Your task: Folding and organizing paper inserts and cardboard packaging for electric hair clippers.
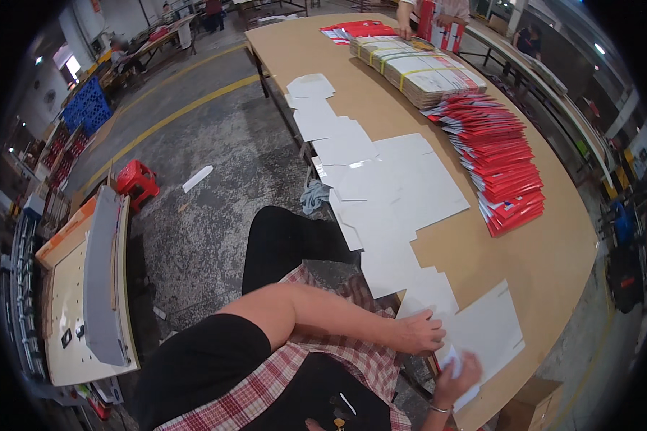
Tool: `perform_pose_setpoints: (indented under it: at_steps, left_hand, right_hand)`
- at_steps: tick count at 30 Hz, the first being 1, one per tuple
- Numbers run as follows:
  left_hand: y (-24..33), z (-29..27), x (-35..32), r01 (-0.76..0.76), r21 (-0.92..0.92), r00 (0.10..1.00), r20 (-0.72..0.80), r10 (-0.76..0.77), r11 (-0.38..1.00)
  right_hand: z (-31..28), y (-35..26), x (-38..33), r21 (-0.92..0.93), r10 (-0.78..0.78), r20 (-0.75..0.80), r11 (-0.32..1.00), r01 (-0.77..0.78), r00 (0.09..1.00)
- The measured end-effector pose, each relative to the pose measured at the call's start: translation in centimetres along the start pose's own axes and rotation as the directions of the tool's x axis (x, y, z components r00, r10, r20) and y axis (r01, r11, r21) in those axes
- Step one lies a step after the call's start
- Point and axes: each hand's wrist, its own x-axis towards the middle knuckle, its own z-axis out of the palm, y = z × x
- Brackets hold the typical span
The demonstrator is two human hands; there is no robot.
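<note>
My left hand (418, 332) presses flat on a white die-cut cardboard sheet (485, 330) at the near edge of the long brown table (553, 266). My right hand (459, 373) grips the lower corner of that same sheet, fingers curled over its edge. More white flat sheets (381, 179) lie in an overlapping row along the table's left side, running away from me. A fanned stack of red folded cartons (507, 165) lies to the right of them.
A strapped bundle of flat cartons (420, 68) sits further up the table, where another person's hands (406, 29) hold red cartons. Left of me are a grey concrete floor, a red stool (138, 181), a blue crate (88, 108) and a pale board on a cart (86, 287).
</note>
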Motion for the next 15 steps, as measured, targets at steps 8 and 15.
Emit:
perform_pose_setpoints:
  at_steps: [8,15]
  left_hand:
    - [-7.3,-6.1,1.6,0.130,-0.187,0.827,0.562,-0.002,0.974]
    - [-0.2,-4.3,0.7,-0.002,0.412,0.954,0.275,-0.123,0.911]
  right_hand:
    - [1.2,-4.1,0.6,0.251,-0.037,0.240,0.968,-0.025,0.970]
    - [-1.0,-4.5,0.5,0.146,-0.069,0.326,0.989,0.022,0.943]
